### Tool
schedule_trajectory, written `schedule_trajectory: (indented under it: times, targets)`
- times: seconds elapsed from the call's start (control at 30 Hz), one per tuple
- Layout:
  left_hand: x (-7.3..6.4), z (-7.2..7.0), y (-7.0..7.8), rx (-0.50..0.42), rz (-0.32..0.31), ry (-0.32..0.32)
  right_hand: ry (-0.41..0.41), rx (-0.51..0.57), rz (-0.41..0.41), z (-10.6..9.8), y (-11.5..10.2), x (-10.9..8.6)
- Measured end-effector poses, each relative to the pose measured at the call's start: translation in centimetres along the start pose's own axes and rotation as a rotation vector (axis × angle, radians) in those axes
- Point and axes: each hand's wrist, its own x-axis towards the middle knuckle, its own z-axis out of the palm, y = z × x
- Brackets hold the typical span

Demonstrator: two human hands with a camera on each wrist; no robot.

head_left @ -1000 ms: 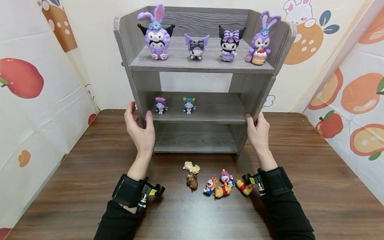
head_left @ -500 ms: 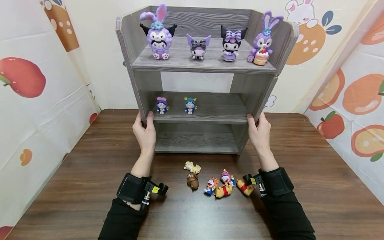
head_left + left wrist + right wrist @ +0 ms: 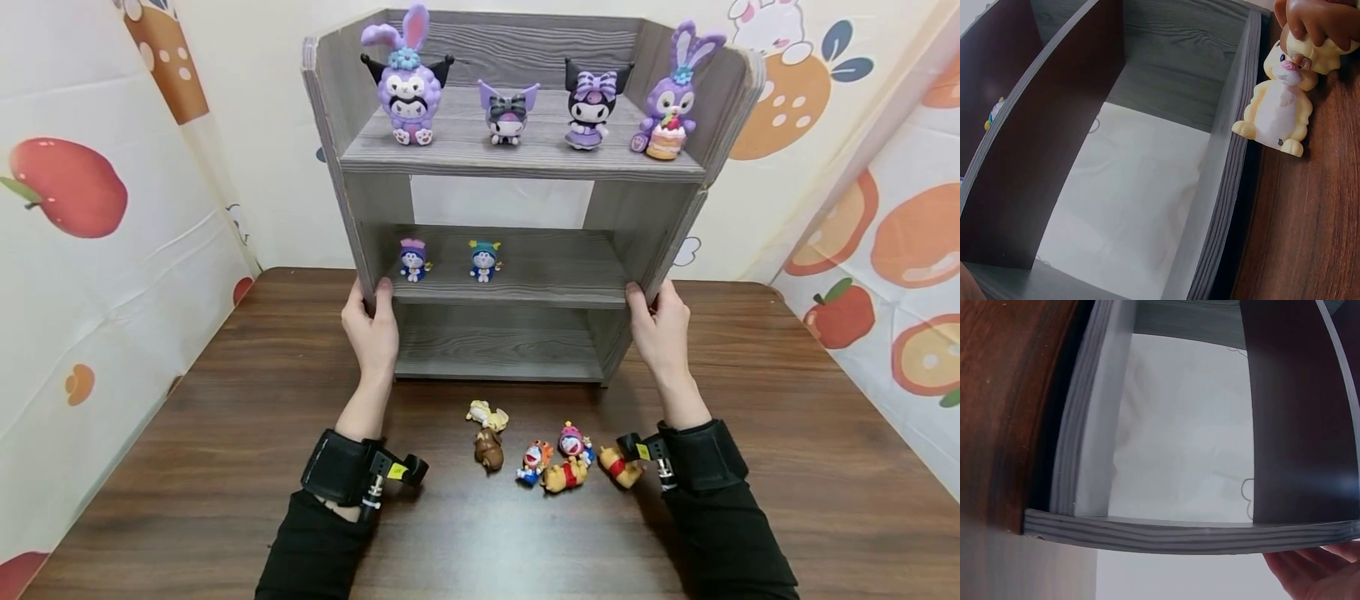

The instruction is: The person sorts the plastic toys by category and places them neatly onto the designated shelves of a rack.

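A grey wood-grain display shelf (image 3: 513, 287) with three levels stands on the table. My left hand (image 3: 373, 333) grips its left side panel at middle-shelf height, thumb in front, the other fingers partly hidden behind the panel. On the opposite side, my right hand (image 3: 663, 329) holds the right side panel at a similar height. The right wrist view shows these fingers (image 3: 1310, 569) against the panel's outer face. Two small blue figurines, one in a pink-purple hat (image 3: 413, 259) and one in a teal hat (image 3: 483, 261), stand on the middle shelf, towards the left.
Along the top shelf stand several purple figurines, including a bunny with a cake (image 3: 667, 108). In front of the shelf lie a cream figurine (image 3: 487, 415), a brown one (image 3: 489, 450), two yellow bears in red (image 3: 564, 476) and two colourful ones (image 3: 535, 461) on the wooden table (image 3: 480, 542).
My left hand, loosely spread at the left panel a second ago, has closed round it. The right hand keeps its hold. The whole head view has shifted slightly, with everything appearing further right.
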Motion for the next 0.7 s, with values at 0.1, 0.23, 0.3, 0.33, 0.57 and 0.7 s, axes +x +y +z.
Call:
schedule_trajectory:
  times: [0.1,0.23,0.3,0.33,0.57,0.7]
  targets:
    - [0.0,0.0,-0.1,-0.002,-0.001,-0.001,0.002,0.006,-0.041,-0.4,-0.3,0.1]
    - [0.0,0.0,-0.2,-0.008,-0.007,-0.003,0.057,-0.003,-0.101,-1.1,-1.1,0.2]
    - [-0.1,0.0,-0.2,-0.01,-0.011,-0.004,0.11,-0.02,-0.137,-1.6,-1.6,0.2]
    - [-0.1,0.0,-0.2,-0.012,-0.013,-0.005,0.14,-0.025,-0.15,-1.9,-2.0,0.1]
    - [-0.1,0.0,0.4,-0.025,-0.035,-0.016,0.276,0.008,-0.255,-3.9,-5.6,-0.4]
    - [-0.2,-0.1,1.3,-0.032,-0.032,-0.02,0.253,0.047,-0.312,-4.8,-7.5,-1.1]
